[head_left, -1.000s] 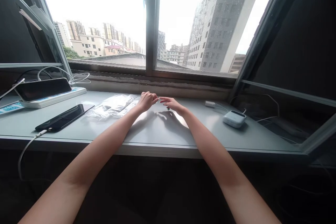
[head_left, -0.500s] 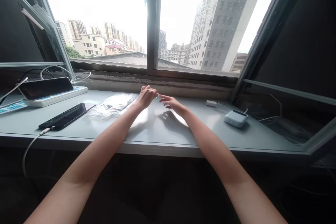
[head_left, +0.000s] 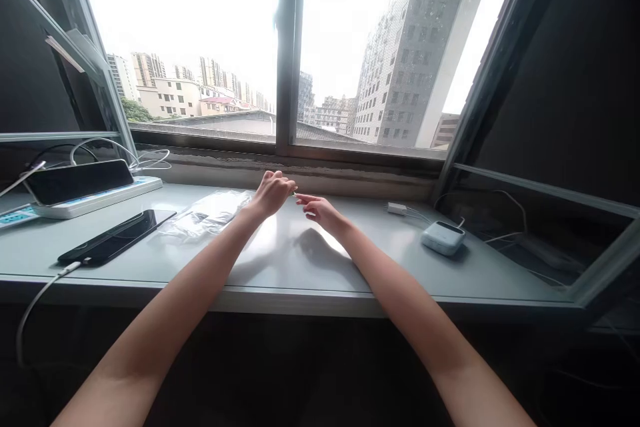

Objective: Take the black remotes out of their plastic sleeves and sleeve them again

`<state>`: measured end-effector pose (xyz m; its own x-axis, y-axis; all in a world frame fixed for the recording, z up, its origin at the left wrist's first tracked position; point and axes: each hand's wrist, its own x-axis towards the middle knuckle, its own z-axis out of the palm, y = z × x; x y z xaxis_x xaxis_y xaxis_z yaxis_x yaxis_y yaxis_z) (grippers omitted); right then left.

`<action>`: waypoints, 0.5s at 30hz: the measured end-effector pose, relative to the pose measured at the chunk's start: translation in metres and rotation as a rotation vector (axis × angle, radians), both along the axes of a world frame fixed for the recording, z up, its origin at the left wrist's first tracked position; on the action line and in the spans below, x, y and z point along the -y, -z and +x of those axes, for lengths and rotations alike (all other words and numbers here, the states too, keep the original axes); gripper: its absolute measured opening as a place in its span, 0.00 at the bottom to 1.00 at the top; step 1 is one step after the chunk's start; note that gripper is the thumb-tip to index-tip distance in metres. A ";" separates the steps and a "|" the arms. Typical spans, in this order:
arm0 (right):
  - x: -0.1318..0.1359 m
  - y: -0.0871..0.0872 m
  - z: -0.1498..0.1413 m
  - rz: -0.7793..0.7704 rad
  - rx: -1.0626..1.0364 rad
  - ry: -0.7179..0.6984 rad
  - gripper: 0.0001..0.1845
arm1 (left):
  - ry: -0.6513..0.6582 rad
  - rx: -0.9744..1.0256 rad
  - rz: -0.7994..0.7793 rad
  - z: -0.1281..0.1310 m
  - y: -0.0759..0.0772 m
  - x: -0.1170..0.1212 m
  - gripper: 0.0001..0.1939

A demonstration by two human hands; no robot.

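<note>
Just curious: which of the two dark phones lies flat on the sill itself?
The nearer phone, with a white cable at its end; the other phone rests on the white power strip.

At the left of the frame a dark phone [head_left: 116, 236] lies on the sill [head_left: 280, 267]. A power strip [head_left: 95, 188] sits behind it. A small white box [head_left: 443, 237] rests at the right.

Your windowsill [head_left: 300, 260] is pale grey-green with a soft sheen; the phone [head_left: 116, 237] on it is glossy black, its cable [head_left: 35, 300] white. The power strip [head_left: 95, 192] is white with light-blue markings, the small box [head_left: 442, 237] to your right pale blue-white. The plastic bags [head_left: 207, 213] are clear, and your right hand [head_left: 318, 208] wears dark red nails.
</note>
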<state>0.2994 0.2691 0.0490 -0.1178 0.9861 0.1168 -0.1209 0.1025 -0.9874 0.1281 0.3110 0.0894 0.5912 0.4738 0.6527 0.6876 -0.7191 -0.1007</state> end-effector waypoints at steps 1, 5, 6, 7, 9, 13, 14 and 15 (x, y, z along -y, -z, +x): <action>0.001 -0.001 -0.001 -0.006 -0.023 -0.002 0.24 | -0.009 -0.018 0.005 -0.001 -0.003 0.002 0.16; 0.003 -0.002 -0.006 -0.039 -0.090 -0.010 0.21 | -0.020 -0.068 -0.012 -0.002 -0.009 0.004 0.18; 0.004 -0.002 -0.008 -0.050 -0.095 -0.012 0.20 | -0.016 -0.082 -0.017 -0.003 -0.009 0.004 0.19; 0.005 -0.002 -0.009 -0.059 -0.095 -0.017 0.20 | -0.011 -0.092 -0.022 -0.003 -0.009 0.004 0.20; 0.007 -0.002 -0.011 -0.071 -0.087 -0.036 0.19 | -0.006 -0.103 -0.030 -0.004 -0.009 0.003 0.20; 0.011 -0.004 -0.012 -0.077 -0.073 -0.064 0.19 | -0.047 -0.117 -0.027 -0.005 -0.008 0.003 0.20; 0.012 -0.004 -0.012 -0.076 -0.075 -0.063 0.19 | -0.063 -0.116 -0.031 -0.005 -0.008 0.002 0.21; 0.012 -0.005 -0.011 -0.076 -0.078 -0.059 0.19 | -0.076 -0.106 -0.038 -0.005 -0.008 0.002 0.21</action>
